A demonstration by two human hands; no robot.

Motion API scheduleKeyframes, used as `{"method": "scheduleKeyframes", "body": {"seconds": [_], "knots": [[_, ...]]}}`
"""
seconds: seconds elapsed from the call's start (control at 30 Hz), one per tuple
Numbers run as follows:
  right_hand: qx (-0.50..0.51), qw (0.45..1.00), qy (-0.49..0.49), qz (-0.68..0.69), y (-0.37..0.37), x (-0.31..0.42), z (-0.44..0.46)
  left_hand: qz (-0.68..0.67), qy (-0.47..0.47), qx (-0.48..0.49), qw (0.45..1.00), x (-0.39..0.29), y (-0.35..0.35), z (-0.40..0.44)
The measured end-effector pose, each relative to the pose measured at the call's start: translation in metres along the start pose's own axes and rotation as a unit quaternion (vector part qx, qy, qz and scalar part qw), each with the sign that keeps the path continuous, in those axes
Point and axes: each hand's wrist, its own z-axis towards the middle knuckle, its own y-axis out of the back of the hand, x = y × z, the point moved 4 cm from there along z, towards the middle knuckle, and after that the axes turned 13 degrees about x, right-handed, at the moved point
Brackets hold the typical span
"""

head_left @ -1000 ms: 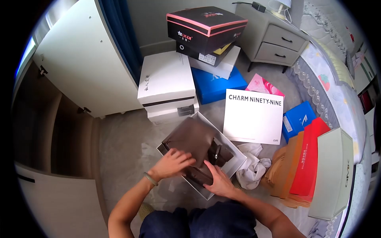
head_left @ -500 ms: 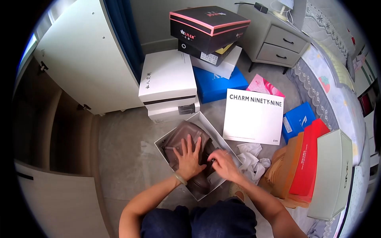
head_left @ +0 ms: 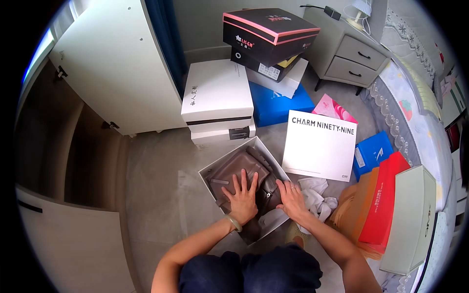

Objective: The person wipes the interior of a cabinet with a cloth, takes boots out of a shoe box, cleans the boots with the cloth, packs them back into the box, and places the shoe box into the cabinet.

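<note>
An open white shoe box (head_left: 211,199) rests on the floor in front of my knees. Inside it lie brown leather boots (head_left: 238,168), with a small metal zip pull showing near the middle. My left hand (head_left: 243,200) is spread flat on the upper boot, pressing its shaft. Stretched out over the box's right side, my right hand (head_left: 292,199) touches the boot beside the zip pull; its fingers hold nothing. Both hands hide parts of the lower boot.
White shoe boxes (head_left: 217,93) and a black box (head_left: 268,36) are stacked ahead. A white lid (head_left: 320,146), crumpled paper (head_left: 317,195), and red (head_left: 383,200) and pale green lids (head_left: 410,219) lie rightward. An open cabinet (head_left: 93,161) stands left, a nightstand (head_left: 354,56) at back right.
My right hand has let go of the zip pull area and opened, moving to the box's right side. My left hand stays spread on the boot. The view has shifted slightly.
</note>
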Motion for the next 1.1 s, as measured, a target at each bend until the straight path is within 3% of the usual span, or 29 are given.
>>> {"method": "scheduleKeyframes", "body": {"seconds": [0.17, 0.23, 0.3, 0.37, 0.43, 0.5, 0.6, 0.77, 0.87, 0.93, 1.0, 1.03, 1.07, 1.1], "knots": [[-0.032, 0.997, -0.006, -0.071, 0.012, 0.011, 0.008, 0.084, -0.014, -0.045, 0.995, 0.000, -0.016, 0.013], [-0.013, 0.997, -0.011, -0.078, 0.011, 0.008, 0.016, 0.125, 0.001, 0.017, 0.992, 0.007, -0.010, 0.015], [0.011, 0.996, -0.014, -0.086, 0.014, 0.005, 0.019, -0.019, -0.075, 0.105, 0.991, 0.017, 0.003, 0.007], [0.025, 0.999, -0.024, -0.007, 0.027, 0.002, 0.016, -0.031, -0.057, 0.096, 0.993, 0.020, 0.008, -0.011], [-0.019, 1.000, -0.003, -0.005, 0.031, 0.000, 0.013, 0.025, -0.111, 0.148, 0.982, 0.014, 0.007, -0.033], [-0.044, 0.998, 0.008, 0.036, 0.028, -0.006, 0.015, 0.015, -0.110, 0.132, 0.985, 0.014, -0.017, -0.030], [-0.044, 0.996, 0.009, 0.071, 0.028, -0.005, 0.013, 0.095, -0.103, 0.024, 0.990, 0.003, -0.033, -0.023], [-0.076, 0.990, 0.015, 0.120, 0.040, -0.013, 0.011, 0.076, -0.150, -0.043, 0.985, 0.010, -0.019, -0.042], [-0.193, 0.971, -0.036, 0.133, 0.051, -0.049, 0.006, 0.109, -0.144, 0.033, 0.983, 0.008, -0.032, -0.055], [-0.276, 0.942, -0.143, 0.125, 0.054, -0.093, 0.005, 0.107, -0.148, 0.024, 0.983, 0.008, -0.036, -0.050], [-0.384, 0.876, -0.275, 0.100, 0.046, -0.155, 0.001, 0.108, -0.154, 0.014, 0.982, 0.008, -0.034, -0.051], [-0.394, 0.830, -0.384, 0.094, 0.040, -0.185, -0.004, 0.097, -0.160, 0.021, 0.982, 0.008, -0.031, -0.053], [-0.337, 0.779, -0.502, 0.165, 0.039, -0.205, -0.010, 0.086, -0.167, 0.028, 0.982, 0.009, -0.028, -0.053], [-0.342, 0.777, -0.503, 0.166, 0.041, -0.217, -0.013, 0.089, -0.170, 0.025, 0.981, 0.011, -0.025, -0.052]]}}
